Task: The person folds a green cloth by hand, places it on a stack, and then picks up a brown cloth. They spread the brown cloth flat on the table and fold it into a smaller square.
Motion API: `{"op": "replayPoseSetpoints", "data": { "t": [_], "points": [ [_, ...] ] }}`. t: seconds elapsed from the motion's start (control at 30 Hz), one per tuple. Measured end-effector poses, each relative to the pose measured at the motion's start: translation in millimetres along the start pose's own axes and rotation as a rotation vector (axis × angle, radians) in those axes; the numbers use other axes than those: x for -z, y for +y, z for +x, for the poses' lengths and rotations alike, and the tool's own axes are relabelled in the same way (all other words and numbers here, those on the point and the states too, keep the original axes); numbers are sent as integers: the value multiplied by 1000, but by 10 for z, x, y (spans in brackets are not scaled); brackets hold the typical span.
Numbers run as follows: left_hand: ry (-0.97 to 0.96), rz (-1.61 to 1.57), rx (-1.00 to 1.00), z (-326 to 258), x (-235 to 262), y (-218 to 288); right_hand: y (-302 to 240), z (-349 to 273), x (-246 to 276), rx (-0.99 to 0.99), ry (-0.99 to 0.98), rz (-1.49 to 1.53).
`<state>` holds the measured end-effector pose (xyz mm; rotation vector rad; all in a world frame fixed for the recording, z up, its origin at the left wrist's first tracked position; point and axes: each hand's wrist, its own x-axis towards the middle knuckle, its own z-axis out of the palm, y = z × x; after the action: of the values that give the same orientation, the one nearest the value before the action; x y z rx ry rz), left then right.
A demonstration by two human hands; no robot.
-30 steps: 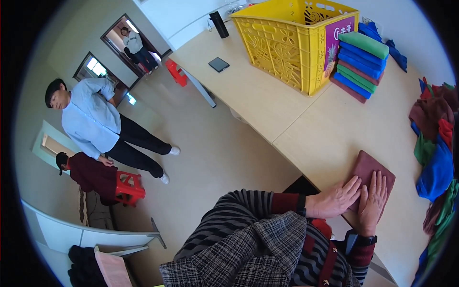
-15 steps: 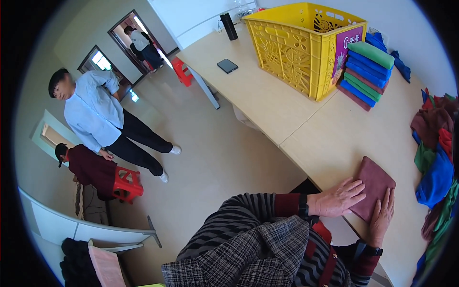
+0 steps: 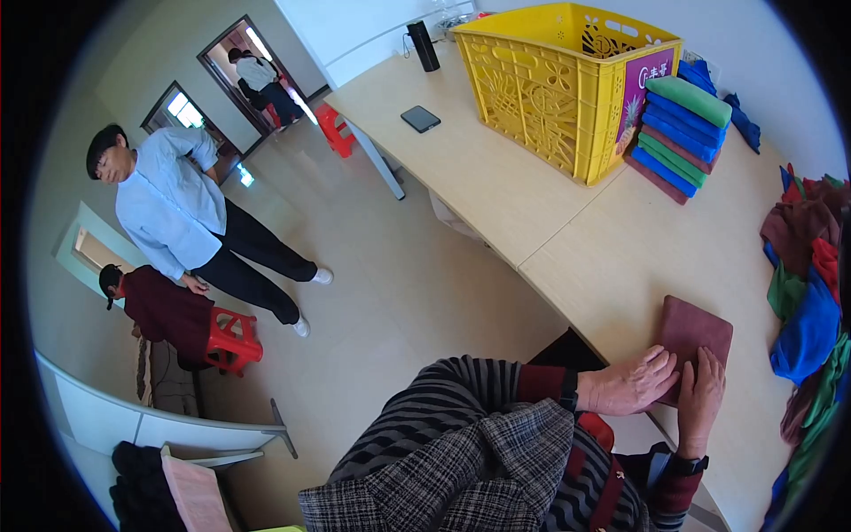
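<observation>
A folded maroon cloth (image 3: 696, 328) lies on the light wooden table in front of me, its near part covered by my hands. My left hand (image 3: 631, 381) rests on its near left edge, fingers slightly bent. Close beside it, my right hand (image 3: 702, 395) lies on the cloth with fingers stretched out. Both hands press from above, and the thumbs are hard to make out. Farther along the table stands a neat stack of folded green, blue and maroon cloths (image 3: 678, 137).
Beside the stack is a yellow plastic crate (image 3: 532, 106). A phone (image 3: 420, 119) and a black cylinder (image 3: 424, 47) sit at the table's far end. Loose coloured cloths (image 3: 807, 301) heap along the right. A person in a light blue shirt (image 3: 173, 199) stands at left, near red stools (image 3: 235, 341).
My right hand has shifted left, closer to my left hand. Its fingers moved from the cloth's right edge onto its near middle. The left fingers have drawn in and bent a little.
</observation>
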<state>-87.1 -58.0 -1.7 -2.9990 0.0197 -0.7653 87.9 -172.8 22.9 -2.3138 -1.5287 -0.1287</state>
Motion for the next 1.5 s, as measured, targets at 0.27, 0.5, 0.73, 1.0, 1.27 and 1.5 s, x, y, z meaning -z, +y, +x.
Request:
{"op": "replayPoseSetpoints", "data": {
  "t": [0.27,0.5,0.73,1.0,1.27,1.5],
  "points": [
    [-31,-452,-111,188,113,110,177,252,24,122,-59,139],
    [-158,-651,50,450,42,-183,177,67,-110,42,-29,-50],
    [90,-366,200,502,-318,-486,-106,149,-107,-84,25,-81],
    [-104,-281,234,522,-328,-529,-33,150,-108,-141,75,-72],
    [-63,-111,343,287,-344,-628,221,24,-142,-33,147,10],
    [69,-257,150,349,-42,-452,339,-2,147,-55,206,301]
  ]
}}
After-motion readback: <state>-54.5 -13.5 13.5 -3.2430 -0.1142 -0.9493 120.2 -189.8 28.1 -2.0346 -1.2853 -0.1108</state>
